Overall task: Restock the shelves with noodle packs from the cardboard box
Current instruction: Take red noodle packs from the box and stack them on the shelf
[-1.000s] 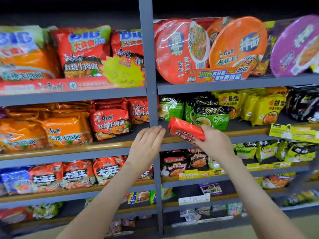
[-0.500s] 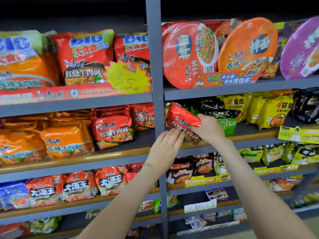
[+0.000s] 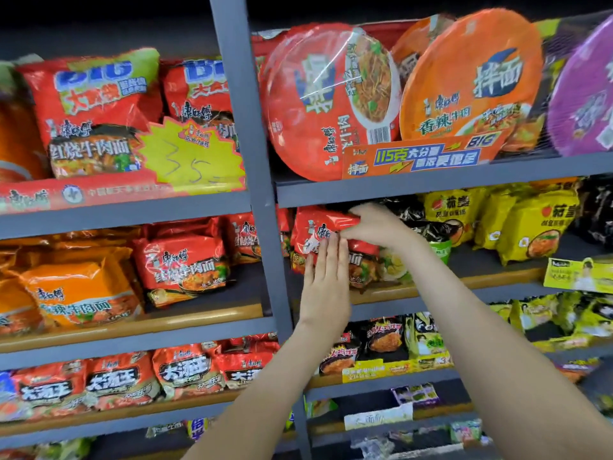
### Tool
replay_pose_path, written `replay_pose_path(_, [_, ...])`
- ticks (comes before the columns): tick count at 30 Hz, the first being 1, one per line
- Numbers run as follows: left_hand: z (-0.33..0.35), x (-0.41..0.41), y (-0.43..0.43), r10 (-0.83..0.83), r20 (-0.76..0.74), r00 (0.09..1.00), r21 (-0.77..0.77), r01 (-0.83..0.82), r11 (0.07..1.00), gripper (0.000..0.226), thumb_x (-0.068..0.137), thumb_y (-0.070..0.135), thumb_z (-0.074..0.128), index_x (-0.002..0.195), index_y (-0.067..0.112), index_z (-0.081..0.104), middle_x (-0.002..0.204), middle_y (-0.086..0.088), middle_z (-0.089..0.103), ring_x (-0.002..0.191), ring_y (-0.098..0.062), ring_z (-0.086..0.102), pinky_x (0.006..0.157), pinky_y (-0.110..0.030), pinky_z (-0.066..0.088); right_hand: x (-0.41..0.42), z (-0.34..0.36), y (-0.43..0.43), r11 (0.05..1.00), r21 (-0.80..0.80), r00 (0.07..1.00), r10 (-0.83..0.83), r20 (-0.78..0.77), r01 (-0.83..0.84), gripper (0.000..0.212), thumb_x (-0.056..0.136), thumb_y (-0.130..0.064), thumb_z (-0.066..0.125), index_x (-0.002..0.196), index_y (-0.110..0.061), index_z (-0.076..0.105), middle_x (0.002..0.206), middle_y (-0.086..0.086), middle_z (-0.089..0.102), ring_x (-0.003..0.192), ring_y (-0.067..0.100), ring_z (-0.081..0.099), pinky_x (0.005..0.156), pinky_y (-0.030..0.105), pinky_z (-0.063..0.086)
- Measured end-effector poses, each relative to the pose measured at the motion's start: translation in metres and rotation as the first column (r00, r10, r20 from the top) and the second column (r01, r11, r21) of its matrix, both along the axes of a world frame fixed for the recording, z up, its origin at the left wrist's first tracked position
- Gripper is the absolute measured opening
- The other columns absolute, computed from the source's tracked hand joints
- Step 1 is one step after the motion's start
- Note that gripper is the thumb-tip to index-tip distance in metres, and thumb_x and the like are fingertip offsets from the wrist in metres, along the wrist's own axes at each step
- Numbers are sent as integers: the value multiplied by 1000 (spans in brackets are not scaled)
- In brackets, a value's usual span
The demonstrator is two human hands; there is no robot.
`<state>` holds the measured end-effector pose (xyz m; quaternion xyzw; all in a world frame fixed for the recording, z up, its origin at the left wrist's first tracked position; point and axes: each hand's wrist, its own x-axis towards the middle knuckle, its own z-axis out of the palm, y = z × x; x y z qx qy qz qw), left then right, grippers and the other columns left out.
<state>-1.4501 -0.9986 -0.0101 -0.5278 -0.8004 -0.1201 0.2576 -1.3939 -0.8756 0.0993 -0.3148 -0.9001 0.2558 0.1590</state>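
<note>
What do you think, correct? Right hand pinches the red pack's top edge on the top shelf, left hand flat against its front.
Wrong shelf. Head view: the red noodle pack is on the shelf below the bowl noodles, not the top one. Right hand pinches its top edge, left hand flat against its front.

A yellow starburst price sign is seen overlapping a red banner strip, upper left. To the right, a red bowl and an orange bowl are stood on edge behind an orange promo card, with a purple bowl beside them.
</note>
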Motion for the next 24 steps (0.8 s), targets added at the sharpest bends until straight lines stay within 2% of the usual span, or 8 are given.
replay_pose_path(4, [1,4,26,121,229,966,35,-133,991,82,76,3,42,148,-2,3,153,-22,23,140,-36,29,111,-45,29,-24,6,17,988,-107,992,116,49,-110,59,83,-38,70,135,-17,50,135,3,53,118,22,52,84,25,38])
replay_pose_path(8, [12,0,45,227,483,846,-29,-244,969,79,87,0,35,145,-3,-19,157,-20,-12,146,-32,-9,118,-41,3,-47,5,28,950,-184,962,266,55,-252,61,89,-28,66,142,-12,40,147,6,41,130,23,43,96,24,34])
replay_pose_path(10, [13,-8,51,288,525,801,-40,-315,948,76,92,4,35,146,-3,-18,156,-19,-18,145,-31,-15,117,-43,1,-60,-1,32,937,-180,948,314,61,-299,65,87,-27,69,142,-11,39,147,6,41,132,22,41,100,25,32])
replay_pose_path(13, [7,-19,52,353,541,763,-115,-349,930,69,102,23,30,148,2,-17,156,-14,-22,145,-29,-18,118,-49,6,-76,-17,34,942,-35,940,336,61,-335,59,84,-27,70,136,-13,47,139,4,49,126,21,47,93,24,35])
replay_pose_path(15, [5,-25,51,395,536,746,-212,-334,918,73,103,35,29,148,9,-22,155,-8,-29,144,-28,-21,117,-52,4,-79,-30,30,926,248,958,277,70,-286,60,86,-30,67,139,-18,42,141,3,46,131,23,41,103,33,31])
replay_pose_path(18, [4,-33,51,432,543,720,-321,-297,899,74,103,39,28,145,22,-30,150,-1,-38,142,-26,-26,115,-55,2,-65,-44,19,730,678,987,153,-41,-85,63,92,-19,56,147,-17,25,152,7,30,143,27,18,115,45,7])
replay_pose_path(21, [2,-41,54,439,564,699,-349,-280,894,74,103,29,30,143,25,-32,148,1,-41,142,-26,-27,116,-55,1,-47,-67,16,683,718,982,190,5,-136,68,89,-4,51,149,-14,20,156,11,14,139,31,15,112,43,13])
replay_pose_path(24, [2,-49,60,477,531,701,-394,-295,871,78,102,20,32,141,27,-35,147,2,-43,142,-26,-27,117,-54,0,-42,-85,25,746,639,982,130,139,-189,95,84,-1,60,152,-23,-3,159,4,-10,141,31,9,113,42,16])
